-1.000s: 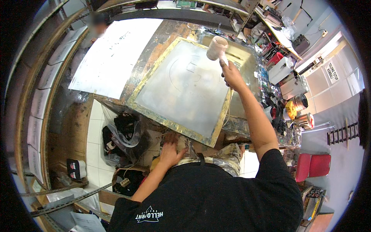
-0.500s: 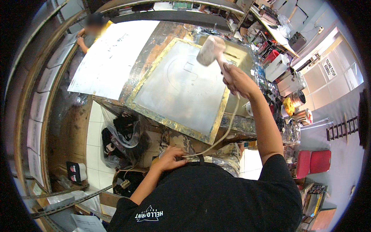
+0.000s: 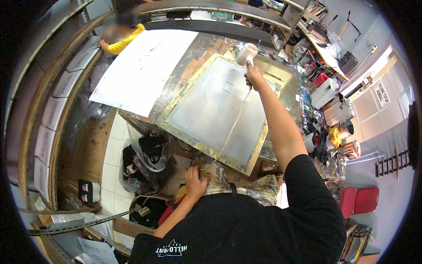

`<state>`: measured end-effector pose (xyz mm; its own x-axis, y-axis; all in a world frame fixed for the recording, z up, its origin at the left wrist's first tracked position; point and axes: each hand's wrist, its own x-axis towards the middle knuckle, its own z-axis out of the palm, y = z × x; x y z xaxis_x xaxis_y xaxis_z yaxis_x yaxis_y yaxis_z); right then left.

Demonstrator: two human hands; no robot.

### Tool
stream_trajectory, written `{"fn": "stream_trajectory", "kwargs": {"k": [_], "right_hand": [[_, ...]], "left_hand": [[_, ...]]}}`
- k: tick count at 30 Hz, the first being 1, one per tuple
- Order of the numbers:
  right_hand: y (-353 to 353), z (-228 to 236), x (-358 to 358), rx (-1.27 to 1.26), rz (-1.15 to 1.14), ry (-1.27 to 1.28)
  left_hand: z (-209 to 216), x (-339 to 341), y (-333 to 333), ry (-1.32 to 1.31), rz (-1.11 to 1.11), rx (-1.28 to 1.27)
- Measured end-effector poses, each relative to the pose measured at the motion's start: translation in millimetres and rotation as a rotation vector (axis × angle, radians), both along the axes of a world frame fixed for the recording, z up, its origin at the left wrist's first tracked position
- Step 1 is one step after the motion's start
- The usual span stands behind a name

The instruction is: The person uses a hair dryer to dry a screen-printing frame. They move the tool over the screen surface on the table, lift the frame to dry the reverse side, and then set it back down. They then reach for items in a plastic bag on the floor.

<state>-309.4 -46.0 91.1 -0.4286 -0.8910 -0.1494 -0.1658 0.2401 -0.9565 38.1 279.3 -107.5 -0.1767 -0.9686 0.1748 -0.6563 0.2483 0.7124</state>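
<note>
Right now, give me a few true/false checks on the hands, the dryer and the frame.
1. The right hand holds a white hair dryer over the framed screen. True.
2. The left hand is pressed flat on the middle of the screen. False: it sits at the near edge of the table, by the person's waist, off the screen.
3. A cord runs from the dryer back across the screen toward the left hand. True.
4. The screen stands upright against a wall. False: it lies flat on the table.
5. A large white sheet lies left of the screen. True.
</note>
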Motion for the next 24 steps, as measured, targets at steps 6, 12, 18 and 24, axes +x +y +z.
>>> {"fn": "stream_trajectory", "kwargs": {"k": [6, 12, 18, 24], "right_hand": [[-22, -10, 26, 0.031, 0.063, 0.044], [-34, -16, 44, -0.012, 0.087, 0.049], [-39, -16, 46, -0.012, 0.131, 0.083], [-32, -13, 46, -0.001, 0.125, 0.127]], "left_hand": [[-20, 3, -4, -0.037, 0.023, 0.132], [-10, -1, -9, -0.005, 0.005, 0.221], [-11, 0, -13, 0.030, 0.001, 0.163], [-12, 1, -11, 0.003, 0.023, 0.171]]}}
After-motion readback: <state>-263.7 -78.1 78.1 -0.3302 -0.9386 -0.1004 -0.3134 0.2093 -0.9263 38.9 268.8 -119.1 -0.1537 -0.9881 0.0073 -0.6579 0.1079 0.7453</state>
